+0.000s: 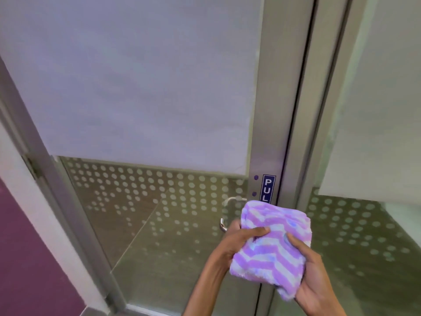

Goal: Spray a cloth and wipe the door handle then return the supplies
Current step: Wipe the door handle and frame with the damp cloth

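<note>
A folded fluffy cloth [272, 247] with purple and white zigzag stripes is held in front of a glass door. My left hand [237, 241] grips its left side, thumb on top. My right hand [312, 279] holds its lower right edge from below. The curved metal door handle [227, 208] sticks out of the door's metal stile just behind and left of the cloth; its lower part is hidden by my left hand and the cloth. No spray bottle is in view.
The glass door [141, 87] has a frosted upper panel and a dotted lower band. A blue PULL sign [267, 188] sits on the metal stile above the cloth. A second glass panel [369, 133] stands to the right, a maroon wall [27, 258] at left.
</note>
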`<move>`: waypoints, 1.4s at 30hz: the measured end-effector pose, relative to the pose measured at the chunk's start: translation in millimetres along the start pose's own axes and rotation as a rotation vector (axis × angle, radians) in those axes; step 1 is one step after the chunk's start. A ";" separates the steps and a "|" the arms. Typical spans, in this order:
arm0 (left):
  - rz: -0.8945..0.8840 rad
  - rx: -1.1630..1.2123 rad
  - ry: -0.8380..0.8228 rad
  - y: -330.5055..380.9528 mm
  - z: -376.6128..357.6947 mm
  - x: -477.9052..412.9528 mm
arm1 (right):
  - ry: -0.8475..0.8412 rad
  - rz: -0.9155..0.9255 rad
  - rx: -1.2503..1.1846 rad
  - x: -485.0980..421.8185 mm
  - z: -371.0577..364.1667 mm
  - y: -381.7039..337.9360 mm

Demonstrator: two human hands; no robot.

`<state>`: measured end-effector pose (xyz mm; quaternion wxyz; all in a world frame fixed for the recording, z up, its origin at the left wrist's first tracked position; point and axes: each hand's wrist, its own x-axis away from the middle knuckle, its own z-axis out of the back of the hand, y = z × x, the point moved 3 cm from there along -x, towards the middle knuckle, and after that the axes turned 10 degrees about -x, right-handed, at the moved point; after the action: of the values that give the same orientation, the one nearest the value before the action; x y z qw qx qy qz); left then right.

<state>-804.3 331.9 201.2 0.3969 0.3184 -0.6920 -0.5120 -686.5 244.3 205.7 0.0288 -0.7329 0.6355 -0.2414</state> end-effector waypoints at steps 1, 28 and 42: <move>-0.020 -0.024 0.006 5.5 9.4 -3.5 | 0.013 0.039 -0.004 -4.5 -6.8 3.8; -1.278 -1.429 1.051 148.6 94.5 -110.7 | 0.444 1.518 0.828 -88.5 -56.8 -6.8; -1.318 -1.427 1.092 147.2 94.9 -114.3 | 0.456 1.631 1.796 -172.1 -69.9 -17.7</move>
<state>-837.3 512.1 302.0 0.3905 0.5048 0.3331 -0.6940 -710.6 428.9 219.0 0.5527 0.2160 0.5060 -0.6259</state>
